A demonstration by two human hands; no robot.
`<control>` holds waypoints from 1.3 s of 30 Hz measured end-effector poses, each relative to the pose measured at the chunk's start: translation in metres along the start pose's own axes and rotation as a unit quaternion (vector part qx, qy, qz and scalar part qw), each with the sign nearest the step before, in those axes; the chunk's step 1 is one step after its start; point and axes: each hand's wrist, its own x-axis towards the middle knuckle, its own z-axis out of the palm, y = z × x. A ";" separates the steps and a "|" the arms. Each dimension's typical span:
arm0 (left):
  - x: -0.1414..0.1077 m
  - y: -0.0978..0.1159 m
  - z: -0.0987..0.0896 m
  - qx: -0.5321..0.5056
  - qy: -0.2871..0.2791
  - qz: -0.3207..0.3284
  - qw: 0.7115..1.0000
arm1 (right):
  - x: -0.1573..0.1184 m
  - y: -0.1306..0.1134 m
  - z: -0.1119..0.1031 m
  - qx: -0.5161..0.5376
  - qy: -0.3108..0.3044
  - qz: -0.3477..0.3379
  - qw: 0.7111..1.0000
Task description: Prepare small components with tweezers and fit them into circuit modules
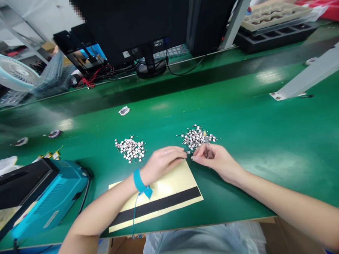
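I have both hands working close together over the worktop [242, 127], at the far right corner of a yellow sheet [172, 185] with a black stripe along its near edge. Clock bearings run from that sheet, twelve being away from me.

My left hand [164, 160], blue band [139, 180] at the wrist, lies across the sheet's far side, fingers together and reaching towards two o'clock. The thumb is hidden, so from here I can't tell whether it pinches anything. My right hand [214, 158], at two o'clock, is closed around a slim tool [206, 143] that stands up between the fingers, yellowish end uppermost. Its thumb and forefinger meet near the left fingertips; whether a part sits between them is too small to make out.

The small white parts [194, 138] that matter lie heaped at one o'clock, just beyond the fingertips. A second heap [131, 150] of similar pieces sits at eleven o'clock, apart from the first.

I read the step in hand as fine fingertip handling of single pieces beside the nearer heap. To my mind, the next move calls for a light pinch and a steady left hand, without nudging the loose heap.
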 end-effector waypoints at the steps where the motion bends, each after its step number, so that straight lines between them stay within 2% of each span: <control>1: 0.003 -0.008 -0.014 0.066 -0.048 -0.007 0.997 | 0.003 -0.001 -0.006 -0.067 0.033 -0.033 0.997; 3: 0.006 -0.025 -0.043 0.200 -0.101 -0.092 0.970 | 0.007 -0.004 -0.019 -0.197 0.103 -0.104 0.969; 5: 0.007 -0.039 -0.068 0.288 -0.136 -0.191 0.929 | 0.007 -0.007 -0.026 -0.283 0.122 -0.155 0.939; 6: 0.007 -0.044 -0.077 0.311 -0.157 -0.227 0.909 | 0.006 -0.009 -0.027 -0.314 0.099 -0.167 0.929; 8: 0.005 -0.051 -0.088 0.327 -0.203 -0.274 0.881 | -0.001 -0.012 -0.023 -0.360 -0.003 -0.165 0.918; 10: 0.004 -0.052 -0.090 0.323 -0.235 -0.297 0.867 | -0.011 -0.015 -0.014 -0.386 -0.128 -0.142 0.903; 12: 0.003 -0.051 -0.086 0.325 -0.244 -0.306 0.861 | -0.021 -0.016 -0.006 -0.400 -0.219 -0.106 0.884; 14: 0.004 -0.049 -0.080 0.337 -0.246 -0.305 0.856 | -0.029 -0.016 -0.001 -0.422 -0.267 -0.075 0.863; 17: 0.007 -0.049 -0.074 0.349 -0.251 -0.306 0.849 | -0.035 -0.011 0.001 -0.474 -0.293 -0.071 0.827; 20: 0.008 -0.050 -0.071 0.348 -0.250 -0.307 0.850 | -0.038 -0.007 0.002 -0.532 -0.292 -0.114 0.786; 22: 0.008 -0.050 -0.071 0.344 -0.227 -0.298 0.861 | -0.039 -0.007 0.003 -0.560 -0.288 -0.135 0.765; 26: 0.011 -0.038 -0.070 0.297 -0.131 -0.248 0.913 | -0.044 -0.008 0.006 -0.580 -0.277 -0.149 0.752; 29: 0.013 -0.020 -0.064 0.207 -0.064 -0.196 0.956 | -0.047 -0.005 0.009 -0.607 -0.257 -0.162 0.734; 31: 0.014 -0.010 -0.055 0.126 -0.029 -0.182 0.975 | -0.048 -0.002 0.012 -0.616 -0.246 -0.165 0.730; 34: 0.012 -0.002 -0.035 -0.023 -0.008 -0.204 0.979 | -0.047 0.000 0.014 -0.595 -0.243 -0.130 0.755; 36: 0.008 -0.002 -0.021 -0.136 -0.007 -0.238 0.962 | -0.045 -0.002 0.014 -0.560 -0.243 -0.096 0.786; 39: 0.002 -0.002 -0.002 -0.280 0.009 -0.299 0.912 | -0.037 -0.005 0.010 -0.484 -0.242 -0.053 0.839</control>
